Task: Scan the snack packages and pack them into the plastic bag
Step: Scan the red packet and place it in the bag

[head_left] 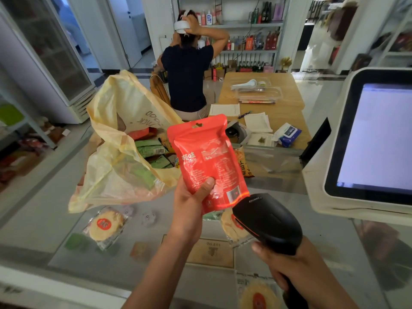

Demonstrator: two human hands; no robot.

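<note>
Left hand (189, 204) pinches red pouch (207, 157) upright, right hand (289, 270) wraps scanner (267, 219) at its 5 o'clock; hold beam flat across the barcode (233, 194), apparently lit, thumb clear.

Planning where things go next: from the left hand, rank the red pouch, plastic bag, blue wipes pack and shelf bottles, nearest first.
1. red pouch: held in the left hand.
2. plastic bag: just to its left.
3. blue wipes pack: on the table beyond, right.
4. shelf bottles: far back wall.
</note>
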